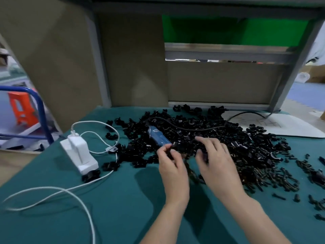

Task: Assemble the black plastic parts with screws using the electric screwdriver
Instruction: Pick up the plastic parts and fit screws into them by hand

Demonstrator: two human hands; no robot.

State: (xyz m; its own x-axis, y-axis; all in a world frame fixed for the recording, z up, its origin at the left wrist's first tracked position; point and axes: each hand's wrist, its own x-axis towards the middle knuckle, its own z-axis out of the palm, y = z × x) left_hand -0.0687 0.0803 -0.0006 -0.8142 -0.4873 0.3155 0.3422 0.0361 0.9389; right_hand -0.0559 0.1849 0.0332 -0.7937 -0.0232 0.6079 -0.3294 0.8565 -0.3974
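A big heap of small black plastic parts (219, 138) covers the middle and right of the green table. The blue electric screwdriver (158, 137) lies on the heap's left part, its black cord (184, 127) running back over the parts. My left hand (171, 162) pinches a small black part (171, 147) between thumb and fingertips just below the screwdriver. My right hand (213, 159) reaches into the heap beside it, fingers curled over a dark piece (204, 156); the blur hides whether it holds it. A pile of black screws (263, 176) lies to the right.
A white power adapter (79, 152) with looping white cables (70, 192) sits at the left. A white sheet (281, 125) lies at the back right. Cardboard panels (133, 59) and a grey metal frame (226, 53) close off the back. A blue rail (40, 106) and an orange stool (21, 108) stand off the left edge.
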